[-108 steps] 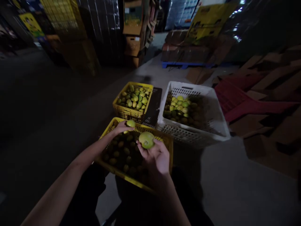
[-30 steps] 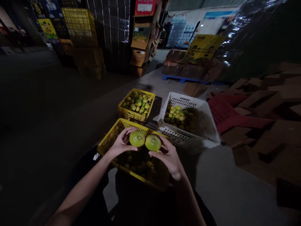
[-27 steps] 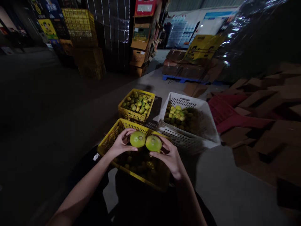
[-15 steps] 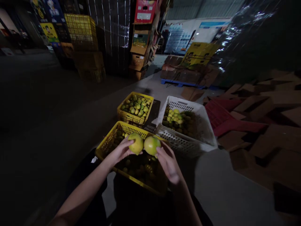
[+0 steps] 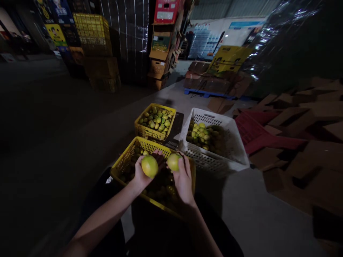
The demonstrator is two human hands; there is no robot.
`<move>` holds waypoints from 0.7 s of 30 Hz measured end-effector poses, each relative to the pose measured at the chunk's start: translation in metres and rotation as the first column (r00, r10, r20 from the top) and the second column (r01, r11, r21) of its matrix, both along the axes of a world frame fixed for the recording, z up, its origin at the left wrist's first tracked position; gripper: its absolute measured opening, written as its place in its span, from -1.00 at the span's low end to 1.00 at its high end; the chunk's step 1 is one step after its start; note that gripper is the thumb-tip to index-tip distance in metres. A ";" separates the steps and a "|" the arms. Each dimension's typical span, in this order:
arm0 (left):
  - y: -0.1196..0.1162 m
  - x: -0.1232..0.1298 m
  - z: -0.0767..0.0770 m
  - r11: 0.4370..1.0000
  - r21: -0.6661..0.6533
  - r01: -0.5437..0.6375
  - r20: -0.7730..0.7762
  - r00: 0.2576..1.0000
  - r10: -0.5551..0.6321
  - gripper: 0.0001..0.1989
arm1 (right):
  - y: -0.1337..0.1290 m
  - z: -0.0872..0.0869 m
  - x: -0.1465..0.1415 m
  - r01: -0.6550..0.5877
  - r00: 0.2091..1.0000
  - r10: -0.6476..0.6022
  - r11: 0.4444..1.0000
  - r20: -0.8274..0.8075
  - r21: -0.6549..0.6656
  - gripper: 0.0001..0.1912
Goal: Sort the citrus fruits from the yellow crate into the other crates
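My left hand holds a yellow-green citrus fruit against the palm, its fingertips showing beyond the fruit. My right hand grips a second, paler yellow-green citrus fruit, with fingers bent over its right side. A small gap separates the two fruits. Both hands are over the near yellow crate, which has more citrus fruit inside, mostly in deep shadow.
Beyond it stands another yellow crate full of citrus fruit. To the right, a white crate is partly filled with fruit. Flattened cardboard and a red crate lie further right. A blue pallet bears boxes behind.
The two fruits have moved apart. My left hand has turned and come lower and nearer with its fruit; my right hand has turned more upright around its own.
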State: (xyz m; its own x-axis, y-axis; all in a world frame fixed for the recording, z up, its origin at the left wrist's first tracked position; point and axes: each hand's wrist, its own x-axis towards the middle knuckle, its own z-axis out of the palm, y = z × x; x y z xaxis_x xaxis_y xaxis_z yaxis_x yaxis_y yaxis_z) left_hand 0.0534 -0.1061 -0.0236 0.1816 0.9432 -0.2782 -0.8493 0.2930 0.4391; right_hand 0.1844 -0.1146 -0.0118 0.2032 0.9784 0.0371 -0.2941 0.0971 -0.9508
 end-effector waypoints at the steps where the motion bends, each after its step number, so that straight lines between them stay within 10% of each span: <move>1: -0.002 0.003 0.002 0.999 -0.034 0.000 0.017 1.000 0.001 -0.63 | -0.001 -0.004 -0.004 0.023 0.987 -0.031 0.998 0.156 0.053 -0.48; 6: -0.003 0.007 0.005 0.970 -0.228 -0.090 0.017 0.995 0.096 -0.87 | -0.009 -0.016 -0.019 -0.364 0.702 0.158 0.918 0.695 0.159 -0.39; 10: 0.003 -0.002 0.001 0.972 -0.229 -0.060 0.008 0.998 0.063 -0.86 | -0.014 -0.015 -0.021 -0.474 0.532 0.057 0.847 0.845 0.242 -0.22; 15: 0.009 -0.010 0.001 0.998 -0.056 0.013 -0.163 0.986 -0.022 -0.75 | -0.011 -0.021 -0.019 -0.450 0.506 -0.136 0.801 0.852 0.395 -0.37; 21: 0.014 -0.018 0.010 0.896 0.382 -0.228 -0.512 0.755 0.410 -0.53 | -0.007 -0.018 -0.009 -0.255 0.612 -0.247 0.838 0.752 0.483 -0.38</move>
